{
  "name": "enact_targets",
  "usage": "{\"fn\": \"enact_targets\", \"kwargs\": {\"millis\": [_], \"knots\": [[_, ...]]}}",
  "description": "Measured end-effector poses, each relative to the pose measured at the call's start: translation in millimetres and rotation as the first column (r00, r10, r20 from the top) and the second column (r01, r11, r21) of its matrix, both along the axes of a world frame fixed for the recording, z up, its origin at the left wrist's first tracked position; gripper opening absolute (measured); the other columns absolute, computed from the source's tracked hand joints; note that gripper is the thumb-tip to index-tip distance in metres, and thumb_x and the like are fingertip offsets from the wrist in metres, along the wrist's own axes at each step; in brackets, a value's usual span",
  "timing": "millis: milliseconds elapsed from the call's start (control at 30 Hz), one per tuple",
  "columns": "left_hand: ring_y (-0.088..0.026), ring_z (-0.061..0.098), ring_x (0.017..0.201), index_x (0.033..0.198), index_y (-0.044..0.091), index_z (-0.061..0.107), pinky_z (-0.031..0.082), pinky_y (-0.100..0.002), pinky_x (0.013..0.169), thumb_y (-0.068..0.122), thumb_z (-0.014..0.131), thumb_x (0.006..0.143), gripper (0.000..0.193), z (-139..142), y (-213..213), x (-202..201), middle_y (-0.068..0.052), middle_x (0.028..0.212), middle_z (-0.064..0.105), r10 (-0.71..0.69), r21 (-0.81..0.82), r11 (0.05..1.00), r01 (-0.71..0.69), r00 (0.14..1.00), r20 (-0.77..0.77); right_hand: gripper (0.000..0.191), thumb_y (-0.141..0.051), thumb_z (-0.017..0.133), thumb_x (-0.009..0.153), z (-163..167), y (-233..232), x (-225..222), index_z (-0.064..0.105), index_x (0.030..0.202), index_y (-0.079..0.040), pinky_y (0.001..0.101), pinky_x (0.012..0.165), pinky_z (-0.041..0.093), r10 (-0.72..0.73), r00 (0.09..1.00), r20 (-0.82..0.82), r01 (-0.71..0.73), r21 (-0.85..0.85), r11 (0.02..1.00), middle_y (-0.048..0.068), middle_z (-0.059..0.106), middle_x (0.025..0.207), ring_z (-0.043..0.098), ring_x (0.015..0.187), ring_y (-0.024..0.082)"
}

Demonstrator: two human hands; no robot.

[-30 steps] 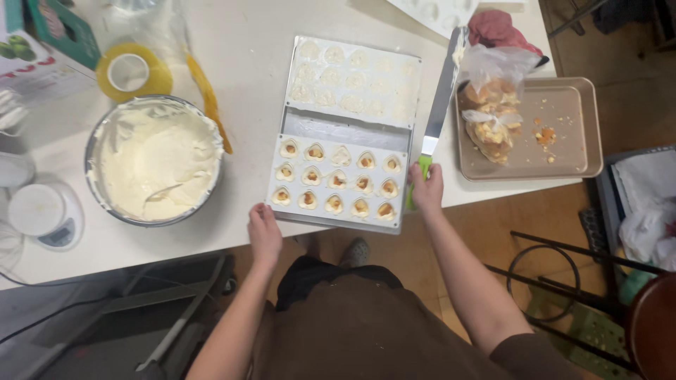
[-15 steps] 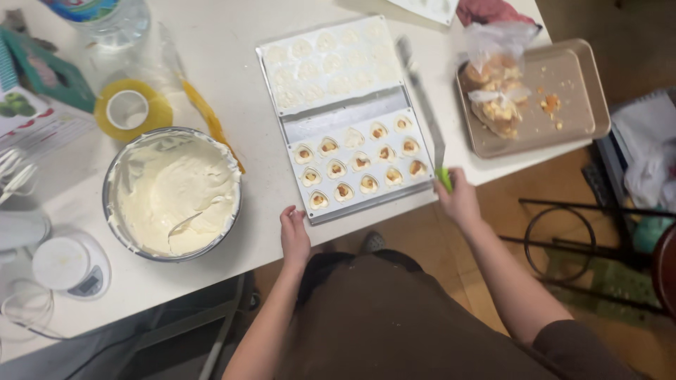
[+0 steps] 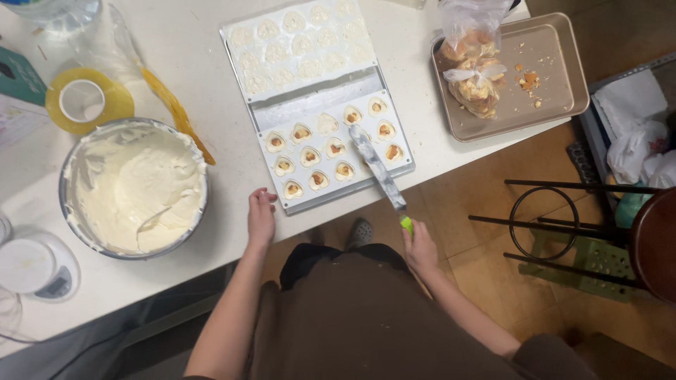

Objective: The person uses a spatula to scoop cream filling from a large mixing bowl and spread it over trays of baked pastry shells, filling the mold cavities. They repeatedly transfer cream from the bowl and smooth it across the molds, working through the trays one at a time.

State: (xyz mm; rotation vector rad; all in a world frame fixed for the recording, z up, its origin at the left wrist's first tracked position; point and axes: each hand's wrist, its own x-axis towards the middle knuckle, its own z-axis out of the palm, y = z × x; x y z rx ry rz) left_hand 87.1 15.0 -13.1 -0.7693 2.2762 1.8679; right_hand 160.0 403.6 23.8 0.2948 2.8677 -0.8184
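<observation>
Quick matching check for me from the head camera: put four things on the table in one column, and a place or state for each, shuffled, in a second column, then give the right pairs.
Things:
1. palette knife
2. metal bowl
3. yellow tape roll
4. baking tray

Places or states:
A. holds bags of crumbly pieces, at the table's right end
B. full of pale cream, at the left
C. blade lies across the filled heart mould, handle in the right hand
D. lies flat above the bowl

Pairs: 1-C, 2-B, 3-D, 4-A
</observation>
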Motion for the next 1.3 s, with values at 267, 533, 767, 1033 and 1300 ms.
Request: {"fn": "enact_targets", "kwargs": {"millis": [267, 533, 767, 1033, 1300], "knots": [[-0.016, 0.057, 0.095, 0.134, 0.004, 0.051, 0.048, -0.033, 0.092, 0.042, 0.034, 0.11, 0.048, 9, 10, 1, -0.005, 0.112, 0.066, 0.025, -0.043, 0.999, -0.023, 0.998, 0.051, 0.039, -0.036, 0.057, 0.1, -4, 6, -6, 0.058, 0.127, -0.008, 0.0499, 0.078, 0.052, 0.02, 1.0, 0.0, -0.02, 0.007, 1.0, 0.014, 0.061, 0.111, 0.064, 0.099, 0.039], [-0.016, 0.055, 0.095, 0.136, 0.005, 0.05, 0.048, -0.033, 0.092, 0.045, 0.033, 0.11, 0.051, 15, 17, 2, -0.004, 0.109, 0.065, 0.091, -0.016, 0.996, -0.09, 0.995, 0.031, 0.037, -0.038, 0.06, 0.098, -7, 41, 29, 0.061, 0.125, -0.012, 0.0496, 0.076, 0.053, 0.017, 0.999, 0.031, -0.02, 0.069, 0.997, 0.012, 0.062, 0.109, 0.065, 0.097, 0.038], [-0.015, 0.053, 0.093, 0.136, 0.005, 0.05, 0.048, -0.032, 0.09, 0.044, 0.033, 0.109, 0.051, 13, 21, 0, -0.004, 0.107, 0.065, 0.146, -0.017, 0.989, -0.145, 0.989, 0.038, 0.034, -0.034, 0.064, 0.096, -15, 85, 66, 0.063, 0.121, -0.011, 0.0477, 0.074, 0.053, 0.054, 0.998, -0.019, -0.053, 0.07, 0.996, 0.012, 0.063, 0.106, 0.065, 0.096, 0.038], [-0.015, 0.053, 0.093, 0.134, 0.004, 0.052, 0.047, -0.032, 0.088, 0.042, 0.035, 0.109, 0.048, 29, 26, -4, -0.004, 0.105, 0.065, 0.177, -0.009, 0.984, -0.177, 0.983, 0.038, 0.034, -0.028, 0.066, 0.095, 2, 154, 102, 0.064, 0.119, -0.003, 0.0406, 0.078, 0.053, 0.056, 0.996, -0.072, -0.069, -0.196, 0.978, 0.013, 0.066, 0.102, 0.067, 0.093, 0.032], [-0.015, 0.056, 0.089, 0.132, 0.004, 0.054, 0.05, -0.031, 0.085, 0.039, 0.039, 0.11, 0.044, 39, 33, -1, -0.006, 0.104, 0.068, 0.226, -0.007, 0.974, -0.227, 0.973, -0.044, 0.028, -0.025, 0.061, 0.101, 11, 116, 3, 0.068, 0.123, -0.007, 0.0284, 0.05, 0.041, -0.004, 0.961, 0.275, 0.209, -0.723, 0.659, 0.002, 0.06, 0.072, 0.051, 0.056, 0.01]]}}
